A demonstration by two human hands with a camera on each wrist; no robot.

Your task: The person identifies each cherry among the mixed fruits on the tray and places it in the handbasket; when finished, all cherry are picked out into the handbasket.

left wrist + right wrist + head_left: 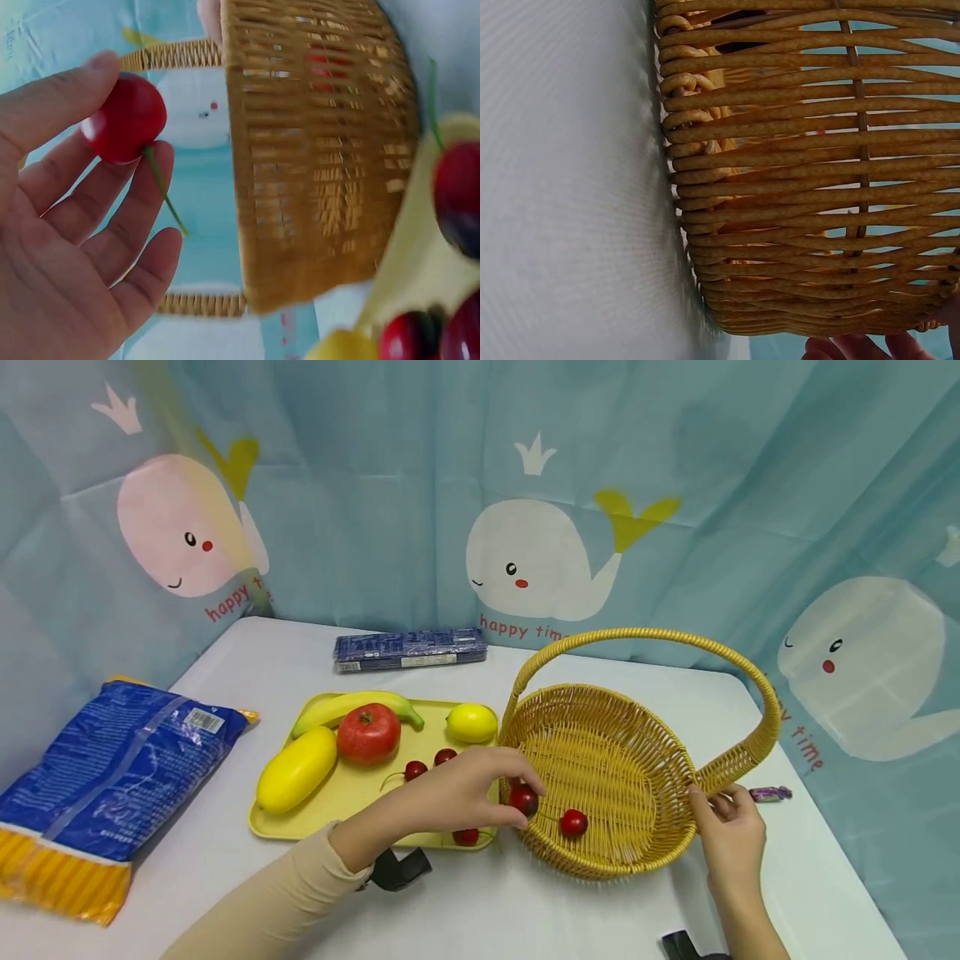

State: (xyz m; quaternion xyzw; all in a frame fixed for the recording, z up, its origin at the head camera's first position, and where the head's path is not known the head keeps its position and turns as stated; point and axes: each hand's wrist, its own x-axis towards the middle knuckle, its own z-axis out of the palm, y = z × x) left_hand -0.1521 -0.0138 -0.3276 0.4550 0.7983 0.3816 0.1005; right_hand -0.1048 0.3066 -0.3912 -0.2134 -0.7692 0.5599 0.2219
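My left hand (468, 789) pinches a dark red cherry (524, 800) between thumb and fingers at the left rim of the wicker basket (592, 760). In the left wrist view the held cherry (133, 120) has a green stem hanging from it. Inside the basket, near its front, lies one cherry (573, 823). My right hand (731, 843) grips the basket's right rim by the foot of the arched handle. The right wrist view is mostly basket weave (795, 180), with a few fingertips (855, 348) below.
Left of the basket, a yellow tray (330, 822) bears a banana (352, 703), a red apple (369, 734), a yellow oval fruit (297, 771), a lemon (472, 723) and several cherries. A blue packet (408, 649), a large blue bag (112, 768) and a purple-wrapped candy (770, 794) lie around.
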